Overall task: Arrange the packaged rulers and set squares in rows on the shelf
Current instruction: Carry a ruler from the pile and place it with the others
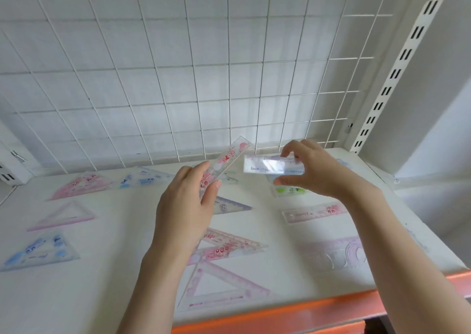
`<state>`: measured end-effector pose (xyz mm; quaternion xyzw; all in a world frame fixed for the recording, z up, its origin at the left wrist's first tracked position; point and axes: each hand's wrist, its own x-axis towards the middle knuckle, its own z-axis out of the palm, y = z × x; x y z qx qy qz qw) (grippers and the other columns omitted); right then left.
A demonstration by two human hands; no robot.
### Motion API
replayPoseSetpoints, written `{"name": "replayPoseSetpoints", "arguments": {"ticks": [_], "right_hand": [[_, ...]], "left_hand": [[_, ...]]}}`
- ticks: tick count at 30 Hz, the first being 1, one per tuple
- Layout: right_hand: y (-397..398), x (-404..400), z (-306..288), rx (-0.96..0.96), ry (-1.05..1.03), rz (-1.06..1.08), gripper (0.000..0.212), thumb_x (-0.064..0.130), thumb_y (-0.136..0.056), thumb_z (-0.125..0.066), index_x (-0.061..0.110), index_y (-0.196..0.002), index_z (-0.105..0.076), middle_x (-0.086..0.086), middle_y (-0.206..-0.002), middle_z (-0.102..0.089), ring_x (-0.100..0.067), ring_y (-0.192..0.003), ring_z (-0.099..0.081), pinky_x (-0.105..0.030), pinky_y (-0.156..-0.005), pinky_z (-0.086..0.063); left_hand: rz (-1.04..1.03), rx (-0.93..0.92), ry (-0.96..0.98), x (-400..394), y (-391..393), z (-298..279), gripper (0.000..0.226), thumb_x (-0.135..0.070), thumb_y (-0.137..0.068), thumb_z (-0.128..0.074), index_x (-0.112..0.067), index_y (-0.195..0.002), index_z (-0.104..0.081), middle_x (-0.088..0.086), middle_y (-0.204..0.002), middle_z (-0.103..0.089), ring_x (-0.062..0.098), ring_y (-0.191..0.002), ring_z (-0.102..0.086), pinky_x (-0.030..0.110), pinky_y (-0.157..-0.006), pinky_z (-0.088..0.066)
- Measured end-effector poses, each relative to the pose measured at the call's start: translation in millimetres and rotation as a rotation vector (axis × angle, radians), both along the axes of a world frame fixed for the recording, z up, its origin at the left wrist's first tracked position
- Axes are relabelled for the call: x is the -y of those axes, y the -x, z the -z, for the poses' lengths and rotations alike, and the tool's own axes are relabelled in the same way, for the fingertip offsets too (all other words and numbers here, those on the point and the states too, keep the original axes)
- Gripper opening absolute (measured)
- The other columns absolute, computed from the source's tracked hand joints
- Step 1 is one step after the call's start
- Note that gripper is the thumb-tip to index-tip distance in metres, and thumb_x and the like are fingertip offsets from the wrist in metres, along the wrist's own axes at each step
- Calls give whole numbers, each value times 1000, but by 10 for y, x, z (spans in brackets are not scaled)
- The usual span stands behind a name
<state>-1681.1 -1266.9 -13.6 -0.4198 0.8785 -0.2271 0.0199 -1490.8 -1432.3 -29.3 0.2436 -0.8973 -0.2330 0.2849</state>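
Head view: left hand grips a red-printed ruler tilted up toward the grid wall; right hand pinches a clear ruler level by one end. Both are held above the shelf, probably being sorted into a row. Set squares lie spread on the left, more rulers on the right. Glare hides the clear ruler's print; arms cover several packs.
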Motion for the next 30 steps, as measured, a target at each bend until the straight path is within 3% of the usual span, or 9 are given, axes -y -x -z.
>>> {"name": "replayPoseSetpoints", "arguments": {"ticks": [3,6,9,12,15,20,24,30], "right_hand": [[157,20,20,1,37,-4,47,44,-80,-68,21,-113,-45,3,-96,-45,-20,-90,-45,-33,-79,-38],[332,21,31,7,30,-51,41,42,-82,-67,21,-110,-46,5,-89,-47,-19,-81,-47,-30,-71,-37],[536,21,46,-109,-34,-37,40,43,-85,-63,21,-117,-52,3,-91,-52,-20,-81,-52,-31,-75,-37],[712,11,71,-140,-157,-21,50,49,-86,-60,25,-128,-47,-1,-103,-56,-20,-85,-50,-31,-79,-35],[809,5,103,-111,-266,-55,52,52,-85,-58,30,-129,-42,-5,-110,-55,-23,-92,-53,-30,-78,-36],[881,55,137,-125,-290,-117,45,51,-87,-54,37,-129,-47,-1,-114,-52,-18,-94,-50,-33,-89,-39],[951,90,202,-175,-321,-121,46,54,-88,-50,42,-132,-44,2,-112,-51,-19,-112,-49,-37,-98,-32],[954,129,276,-136,-323,-91,47,51,-88,-54,39,-132,-47,0,-119,-53,-21,-119,-45,-40,-104,-29]], "left_hand": [[-21,2,10,-33,71,-6,39,-28,-91,-57,-19,-129,-55,-1,-109,-60,21,-84,-55,26,-73,-37],[-29,1,36,-67,132,-17,37,-24,-89,-61,-15,-125,-58,3,-105,-64,27,-96,-58,35,-80,-44],[-40,11,61,-89,148,-17,35,-24,-89,-60,-14,-123,-60,5,-104,-65,30,-98,-59,46,-84,-48],[-64,29,85,-89,123,-7,41,-33,-87,-51,-14,-122,-61,5,-106,-66,30,-101,-60,49,-85,-49],[-94,45,82,-84,84,22,39,-30,-86,-54,-12,-120,-61,5,-107,-66,31,-101,-60,49,-84,-49],[-105,27,76,-100,58,40,33,-22,-88,-61,-12,-120,-61,4,-108,-65,30,-101,-60,48,-85,-48],[-93,7,68,-145,49,16,33,-17,-86,-65,-14,-119,-61,1,-104,-64,27,-99,-59,47,-84,-48],[-100,0,53,-164,-30,-9,33,-18,-85,-65,-19,-118,-61,-6,-105,-61,20,-90,-58,33,-78,-47]]}}
